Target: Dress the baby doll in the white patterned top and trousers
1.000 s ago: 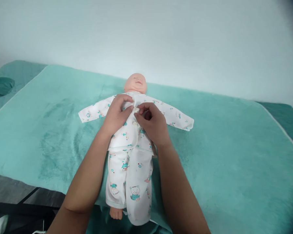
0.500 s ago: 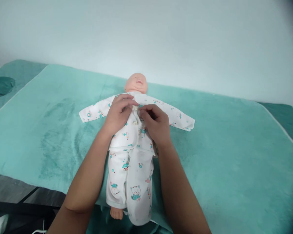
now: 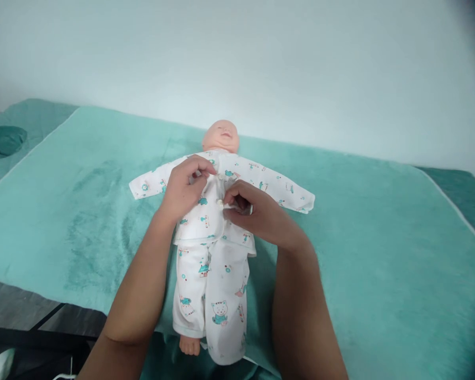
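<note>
A baby doll (image 3: 220,134) lies on its back on a teal blanket (image 3: 360,221), dressed in a white printed shirt (image 3: 261,182) and matching trousers (image 3: 214,295). My left hand (image 3: 184,190) rests on the doll's chest with its fingers pinching the left flap of the shirt front. My right hand (image 3: 257,211) is closed in a pinch on the right flap, beside a small button on the placket. One bare foot (image 3: 189,344) sticks out of a trouser leg near the blanket's front edge.
The blanket covers a bed that runs against a pale wall (image 3: 261,63). A dark green bundle of cloth (image 3: 3,140) lies at the far left. The bed's front edge and dark floor (image 3: 19,327) show at bottom left.
My right hand has slid down the shirt front from the upper button to a lower one and turned its wrist outward. My left hand shifted slightly down and left.
</note>
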